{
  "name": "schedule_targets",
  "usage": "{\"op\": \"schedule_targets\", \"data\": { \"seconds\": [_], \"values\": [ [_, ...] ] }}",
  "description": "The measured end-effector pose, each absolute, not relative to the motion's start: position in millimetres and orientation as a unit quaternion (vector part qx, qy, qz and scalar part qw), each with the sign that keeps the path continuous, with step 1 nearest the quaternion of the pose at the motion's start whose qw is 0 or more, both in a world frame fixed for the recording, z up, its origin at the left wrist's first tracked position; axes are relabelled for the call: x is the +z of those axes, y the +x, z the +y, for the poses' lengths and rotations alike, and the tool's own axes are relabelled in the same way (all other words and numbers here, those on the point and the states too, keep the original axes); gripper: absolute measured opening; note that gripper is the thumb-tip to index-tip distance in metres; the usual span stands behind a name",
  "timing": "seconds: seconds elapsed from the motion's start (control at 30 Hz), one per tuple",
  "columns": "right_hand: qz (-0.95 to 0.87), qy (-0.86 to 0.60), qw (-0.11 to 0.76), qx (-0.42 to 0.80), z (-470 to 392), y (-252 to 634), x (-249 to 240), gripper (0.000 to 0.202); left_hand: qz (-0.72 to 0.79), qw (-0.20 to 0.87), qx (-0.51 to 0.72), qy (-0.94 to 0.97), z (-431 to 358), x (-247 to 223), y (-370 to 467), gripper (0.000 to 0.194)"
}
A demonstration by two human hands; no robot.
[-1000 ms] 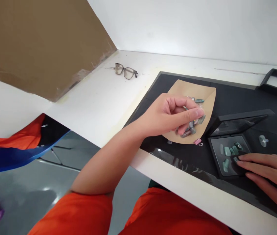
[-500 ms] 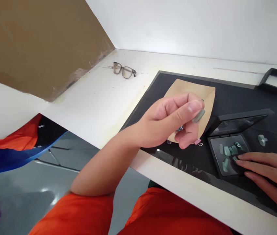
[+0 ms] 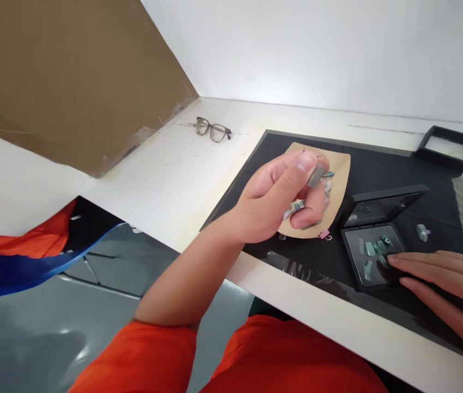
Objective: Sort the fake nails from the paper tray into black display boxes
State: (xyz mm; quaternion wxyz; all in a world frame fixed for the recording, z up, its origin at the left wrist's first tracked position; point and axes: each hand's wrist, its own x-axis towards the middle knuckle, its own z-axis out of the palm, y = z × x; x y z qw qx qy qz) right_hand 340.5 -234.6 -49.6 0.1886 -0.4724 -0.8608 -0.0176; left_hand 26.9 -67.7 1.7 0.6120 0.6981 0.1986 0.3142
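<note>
My left hand (image 3: 282, 191) is raised over a tan paper tray (image 3: 340, 169), thumb and finger pinching a small grey-green piece that looks like a press-on nail (image 3: 316, 176). Small shiny pieces (image 3: 327, 188) show in the tray, partly covered by that hand. On the right lies a black case (image 3: 349, 256) with its clear lid (image 3: 386, 204) tilted up. Several green press-on nails (image 3: 369, 249) rest on its grey lining. My right hand (image 3: 452, 284) reaches in from the right, fingers stretched out, with the fingertips at the nails on the case's right side.
A black mat (image 3: 251, 164) covers part of the white table (image 3: 161, 185). Eyeglasses (image 3: 214, 130) lie at the back left. A black frame-like box (image 3: 454, 147) stands at the back right. A pink binder clip (image 3: 324, 234) sits at the tray's edge; a small clear piece (image 3: 422, 232) lies beside the case.
My left hand has turned slightly and shifted left and up, showing more of the tray's contents. My right fingers stay at the case. The whole view has shifted a little.
</note>
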Motion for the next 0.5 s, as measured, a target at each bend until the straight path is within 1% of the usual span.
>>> {"op": "schedule_targets", "data": {
  "seconds": [0.13,0.27,0.37,0.4,0.43,0.47,0.5],
  "values": [
    [-0.875,-0.418,0.244,-0.024,-219.3,329.1,-26.6,0.021,0.177,0.641,0.307,0.681,-78.0,5.1,30.3,0.035],
    [-0.829,-0.458,0.314,-0.067,-222.9,325.3,-8.5,0.02,0.16,0.667,0.278,0.672,-91.9,11.6,38.0,0.033],
    [-0.818,-0.467,0.325,-0.087,-239.0,340.4,-11.2,0.021,0.085,0.712,0.218,0.662,-100.8,14.5,51.9,0.032],
    [-0.823,-0.468,0.313,-0.078,-245.3,347.6,-14.8,0.023,0.066,0.723,0.188,0.662,-103.3,13.5,58.1,0.032],
    [-0.841,-0.459,0.282,-0.052,-251.4,354.4,-19.3,0.029,0.054,0.73,0.16,0.663,-105.6,11.4,64.8,0.033],
    [-0.83,-0.475,0.285,-0.061,-257.0,359.8,-24.1,0.032,0.052,0.733,0.135,0.664,-107.8,8.0,71.4,0.034],
    [-0.815,-0.512,0.266,-0.055,-261.7,362.9,-28.7,0.038,0.053,0.737,0.118,0.663,-109.8,3.5,77.6,0.036]
  ]
}}
